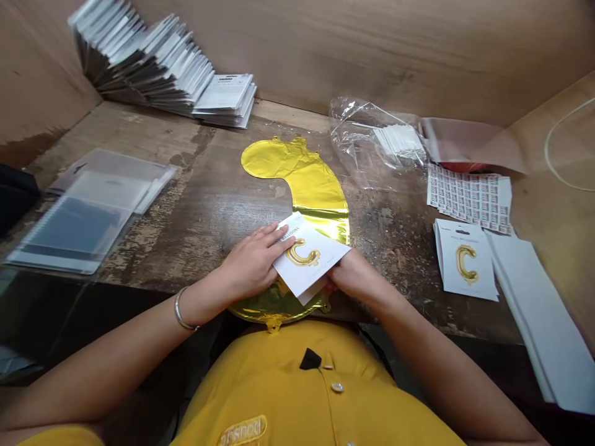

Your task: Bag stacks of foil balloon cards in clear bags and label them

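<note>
a person's left hand pinches a white card bearing a gold c, fingers on top, above the lower half of a gold foil balloon; the right hand has fingers hidden behind it, grip impossible to tell. matching cards lie right of the balloon.

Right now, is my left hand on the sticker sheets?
No, the left hand touches the white card over the gold balloon; sticker sheets lie farther right.
</note>
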`<state>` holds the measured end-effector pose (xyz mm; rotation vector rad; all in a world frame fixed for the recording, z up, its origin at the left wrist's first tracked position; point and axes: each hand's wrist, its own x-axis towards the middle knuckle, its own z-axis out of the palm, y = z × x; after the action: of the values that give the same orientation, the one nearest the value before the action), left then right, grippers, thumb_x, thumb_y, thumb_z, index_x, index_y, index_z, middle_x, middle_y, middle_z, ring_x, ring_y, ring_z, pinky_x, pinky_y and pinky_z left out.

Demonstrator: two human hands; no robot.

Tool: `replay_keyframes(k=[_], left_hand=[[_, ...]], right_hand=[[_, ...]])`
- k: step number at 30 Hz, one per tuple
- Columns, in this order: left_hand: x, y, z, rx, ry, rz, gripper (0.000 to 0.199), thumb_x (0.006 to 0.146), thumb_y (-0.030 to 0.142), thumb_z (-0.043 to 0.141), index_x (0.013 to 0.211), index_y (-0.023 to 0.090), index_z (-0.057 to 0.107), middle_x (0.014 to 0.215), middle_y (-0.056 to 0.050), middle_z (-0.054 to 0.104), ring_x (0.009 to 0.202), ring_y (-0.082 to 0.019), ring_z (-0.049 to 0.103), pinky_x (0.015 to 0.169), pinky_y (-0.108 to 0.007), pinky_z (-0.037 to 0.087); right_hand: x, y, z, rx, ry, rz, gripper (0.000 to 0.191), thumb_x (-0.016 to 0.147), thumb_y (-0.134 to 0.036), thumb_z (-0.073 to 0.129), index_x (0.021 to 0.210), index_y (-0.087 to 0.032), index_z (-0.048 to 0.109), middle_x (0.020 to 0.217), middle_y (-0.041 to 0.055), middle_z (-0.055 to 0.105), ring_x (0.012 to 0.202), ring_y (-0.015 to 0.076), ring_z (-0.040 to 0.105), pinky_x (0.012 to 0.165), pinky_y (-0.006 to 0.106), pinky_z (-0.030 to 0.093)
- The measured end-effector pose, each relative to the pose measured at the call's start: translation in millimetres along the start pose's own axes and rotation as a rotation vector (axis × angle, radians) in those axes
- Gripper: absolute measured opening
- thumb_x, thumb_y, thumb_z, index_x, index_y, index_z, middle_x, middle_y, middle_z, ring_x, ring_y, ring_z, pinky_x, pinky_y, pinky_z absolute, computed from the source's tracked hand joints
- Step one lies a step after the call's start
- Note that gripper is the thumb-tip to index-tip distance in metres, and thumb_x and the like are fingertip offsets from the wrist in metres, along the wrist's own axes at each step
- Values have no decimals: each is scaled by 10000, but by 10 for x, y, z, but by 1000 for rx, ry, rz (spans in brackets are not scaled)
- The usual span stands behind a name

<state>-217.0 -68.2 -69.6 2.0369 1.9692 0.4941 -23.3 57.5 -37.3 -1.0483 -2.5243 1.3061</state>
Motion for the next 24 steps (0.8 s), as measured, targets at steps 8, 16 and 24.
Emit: replay_keyframes(k=[8, 16, 24], left_hand=[[34, 17, -248, 72, -160, 95, 786, 755, 536, 654, 1419, 171, 446, 1537, -185, 316, 1412, -363, 294, 1134, -483, 272], [651, -85, -410, -453, -116, -447, 354, 673, 284, 700, 1000, 149, 686, 748, -42, 706, 623, -180, 635, 570, -245, 473], [461, 131, -512, -1151, -110, -344, 312, 661, 265, 735, 948, 157, 675, 911, -60, 732, 781, -192, 675, 658, -261, 525]], right_hand=[[-230, 79, -44, -399, 378, -419, 189, 930, -282, 508, 913, -215, 684, 1070, 108, 613, 1003, 257, 569, 869, 406, 495], [-182, 234, 237, -424, 275, -402, 136, 901, -238, 544, 775, -225, 594, 915, 88, 623, 896, 254, 543, 817, 421, 489], [-258, 380, 39, 182, 547, -129, 831, 697, -518, 758, 1380, -186, 419, 1418, 182, 443, 1258, 329, 472, 1047, 528, 409]])
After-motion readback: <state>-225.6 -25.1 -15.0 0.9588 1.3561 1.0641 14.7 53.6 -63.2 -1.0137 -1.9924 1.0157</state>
